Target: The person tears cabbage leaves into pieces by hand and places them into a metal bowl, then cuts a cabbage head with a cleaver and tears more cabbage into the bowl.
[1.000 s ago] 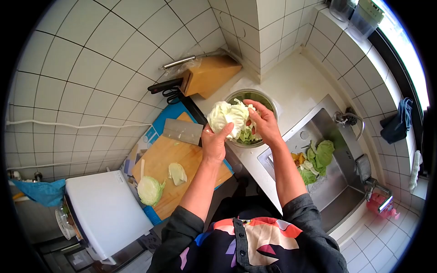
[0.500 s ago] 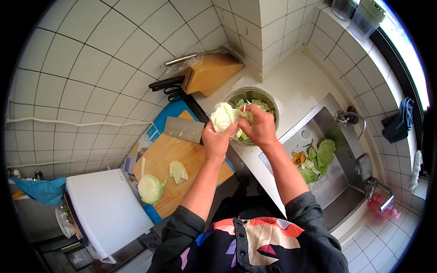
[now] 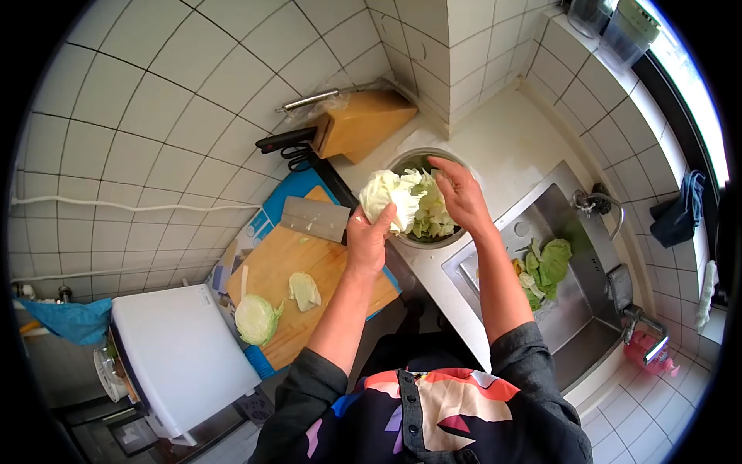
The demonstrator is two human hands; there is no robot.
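Note:
A pale cabbage piece (image 3: 384, 199) with ragged edges is held in my left hand (image 3: 368, 236), at the left rim of a metal bowl (image 3: 466, 161). Torn cabbage leaves (image 3: 434, 213) lie in the bowl. My right hand (image 3: 461, 191) is over the bowl's right side, fingers apart, with nothing visible in it. On the wooden cutting board (image 3: 270, 263) are a cut cabbage (image 3: 257, 319) and a smaller cabbage wedge (image 3: 304, 291). A cleaver (image 3: 314, 219) lies across the board's far end.
A knife block (image 3: 363, 124) with black-handled scissors beside it stands behind the board. The sink (image 3: 576, 309) at the right holds green leaves (image 3: 550, 267) and yellowish scraps. A faucet (image 3: 597, 203) is at its far edge. A white appliance (image 3: 182, 356) stands at the left.
My right hand has opened and moved up and right from the cabbage piece. More of the piece's ragged side shows in my left hand, which keeps its hold.

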